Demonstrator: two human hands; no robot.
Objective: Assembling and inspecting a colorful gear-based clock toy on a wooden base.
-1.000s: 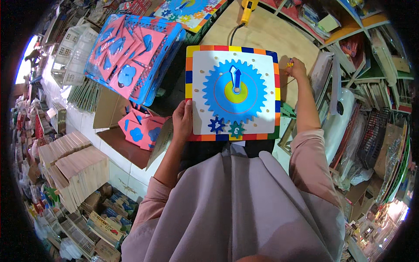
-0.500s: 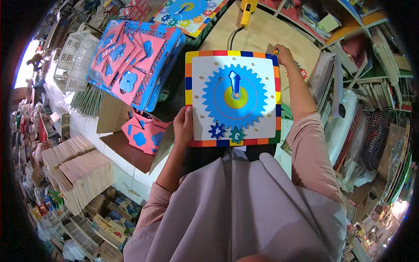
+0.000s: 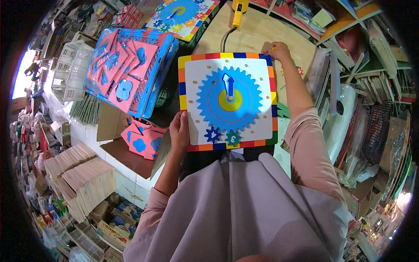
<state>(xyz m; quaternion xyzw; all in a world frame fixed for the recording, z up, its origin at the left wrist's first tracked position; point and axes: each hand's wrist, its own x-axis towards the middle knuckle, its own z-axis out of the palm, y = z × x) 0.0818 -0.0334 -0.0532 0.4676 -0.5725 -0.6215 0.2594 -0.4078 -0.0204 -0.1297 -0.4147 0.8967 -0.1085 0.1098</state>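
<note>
A square clock board [image 3: 205, 83] with a rim of coloured blocks lies in front of me. At its centre are a big blue gear [image 3: 209, 109] and white and blue clock hands [image 3: 230, 86]. A dark blue small gear [image 3: 213, 134] and a green one [image 3: 233, 138] sit side by side at its lower edge. My left hand [image 3: 179, 129] grips the board's left edge, thumb on top. Beyond the far right corner, my right hand [image 3: 279, 51] is closed over the table, with a small red and yellow piece [image 3: 267, 49] at its fingertips; its shape is unclear.
A red small gear [image 3: 299, 70] lies by my right forearm. At the back are a yellow corded tool [image 3: 238, 15] on the wooden table [image 3: 257, 28] and another clock board [image 3: 192, 24]. Left stand a blue crate [image 3: 152, 98] of pink pieces and a cardboard box [image 3: 126, 155]. Shelves [image 3: 349, 26] line the right.
The whole view has shifted slightly, so the board and table appear farther left. My left hand keeps its grip on the board, and my right hand stays at the far right corner with its fingers turned slightly.
</note>
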